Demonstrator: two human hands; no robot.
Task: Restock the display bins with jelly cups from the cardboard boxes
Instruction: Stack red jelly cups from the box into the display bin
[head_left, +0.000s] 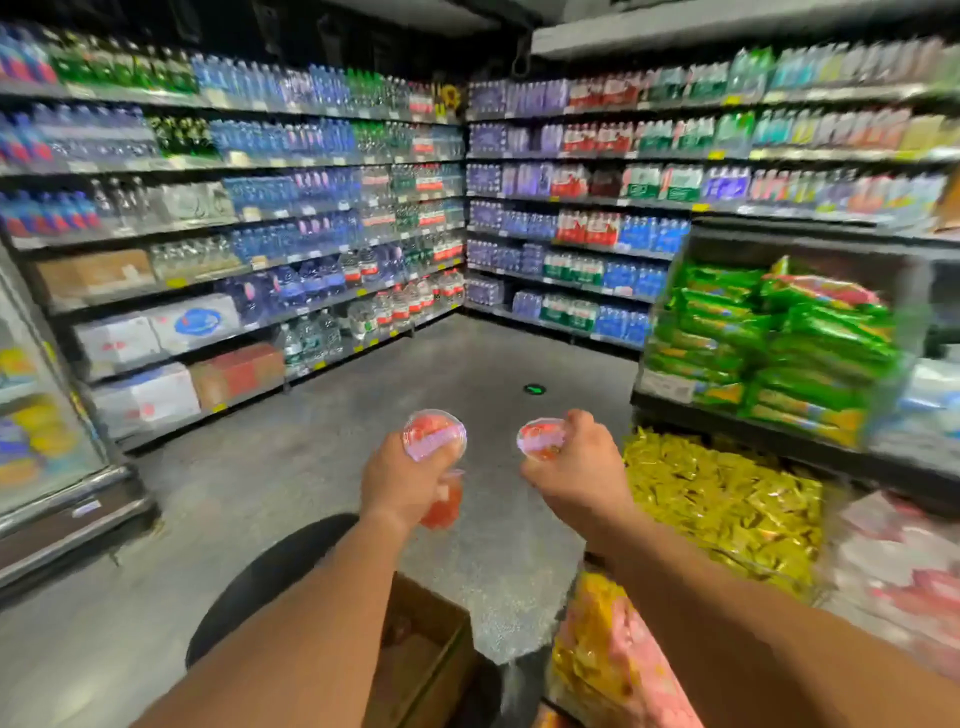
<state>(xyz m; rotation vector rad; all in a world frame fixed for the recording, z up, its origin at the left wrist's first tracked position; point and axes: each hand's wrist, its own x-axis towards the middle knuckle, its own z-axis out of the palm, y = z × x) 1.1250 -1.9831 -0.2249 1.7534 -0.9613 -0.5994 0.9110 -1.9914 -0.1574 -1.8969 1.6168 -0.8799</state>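
My left hand (402, 480) is raised over the floor and grips red jelly cups: one cup (435, 434) sits on top of the fist and another (443, 503) hangs below it. My right hand (571, 467) is closed around a single red jelly cup (540, 439), its lid facing left. An open cardboard box (423, 654) stands low between my forearms; its contents are hardly visible. To the right lie display bins, one with yellow packets (717, 499), one with pink-and-white packs (904, 571). The whole view is motion-blurred.
Shelves of bottled water and drinks (260, 208) line the back and left walls. A rack of green snack bags (769, 343) stands at the right. A glass-door cooler (41, 395) is at the left. A black round stool (275, 577) sits under my left arm. Grey floor (415, 374) lies ahead.
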